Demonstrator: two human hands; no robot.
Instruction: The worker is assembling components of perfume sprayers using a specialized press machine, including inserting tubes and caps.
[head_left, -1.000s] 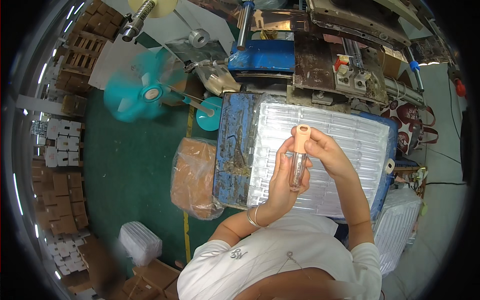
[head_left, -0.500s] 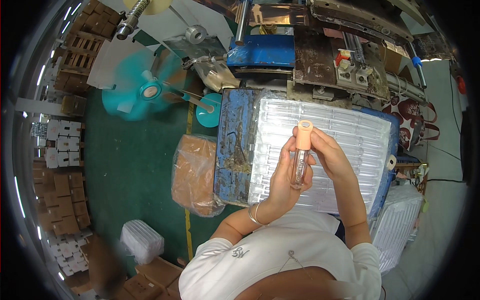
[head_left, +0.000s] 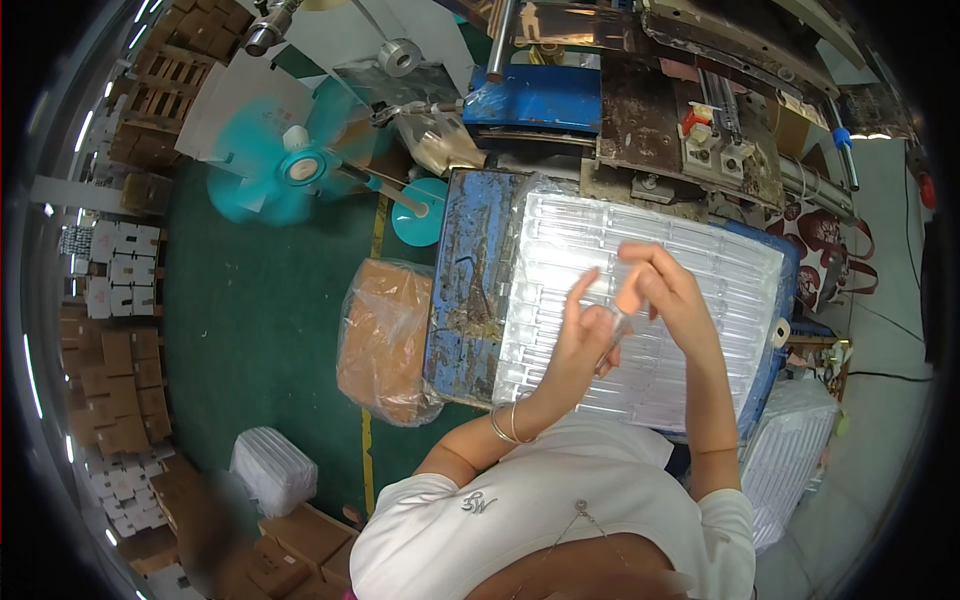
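A clear lip gloss tube with a peach cap (head_left: 629, 298) is held tilted above the tray, blurred by motion. My left hand (head_left: 580, 345) is closed around its clear lower part, with the index finger raised. At the cap end, my right hand (head_left: 675, 300) pinches the peach cap between thumb and fingers. Under both hands lies a clear plastic tray (head_left: 560, 225) with rows of long slots, wrapped partly in film. The tray rests on a worn blue metal machine table (head_left: 462, 290).
A machine with a blue block (head_left: 540, 100) and metal plates stands at the far side. Left are a spinning teal fan (head_left: 290, 170) and a plastic-wrapped brown carton (head_left: 385, 345). More clear trays (head_left: 790, 460) stand at the right. Cartons (head_left: 110, 370) are stacked far left.
The tube has gone from upright to tilted, its cap end leaning right. My left index finger has lifted away, and my right hand has shifted slightly around the cap.
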